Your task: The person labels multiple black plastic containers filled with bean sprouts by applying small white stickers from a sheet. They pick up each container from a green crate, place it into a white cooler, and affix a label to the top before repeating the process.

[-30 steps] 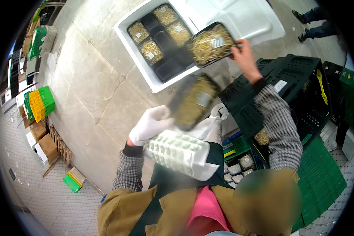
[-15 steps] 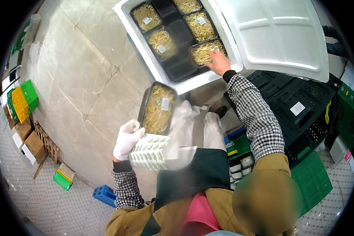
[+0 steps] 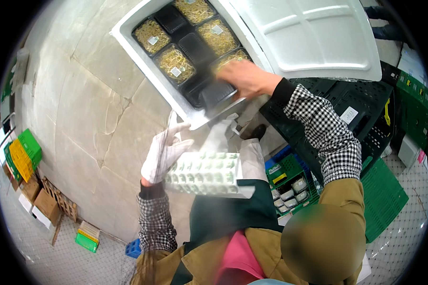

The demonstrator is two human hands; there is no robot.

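Note:
My gloved left hand [image 3: 164,154] grips a stack of white label sheets [image 3: 203,173] with green print, held over my lap; some of its fingers stretch away from the sheets. My bare right hand [image 3: 248,80], blurred by motion, reaches over the near right corner of the white foam box [image 3: 142,78]. It partly covers a black tray of bean sprouts [image 3: 234,58]. Below its fingers is a smeared dark tray shape [image 3: 215,97]; whether I hold it cannot be made out. More trays of bean sprouts [image 3: 177,65] with white labels lie in the box between bare black trays [image 3: 195,47].
The foam lid [image 3: 314,40] leans open at the box's right. Black crates [image 3: 314,109] stand below it, beside a green crate of small packs [image 3: 290,192]. Another person's legs [image 3: 385,23] show at upper right. Cartons [image 3: 45,209] and a wooden pallet [image 3: 62,199] are at far left.
The sprout tray at my left hand is no longer visible there, and that hand's fingers have spread. My right hand has shifted toward the box's near edge. The view has moved slightly.

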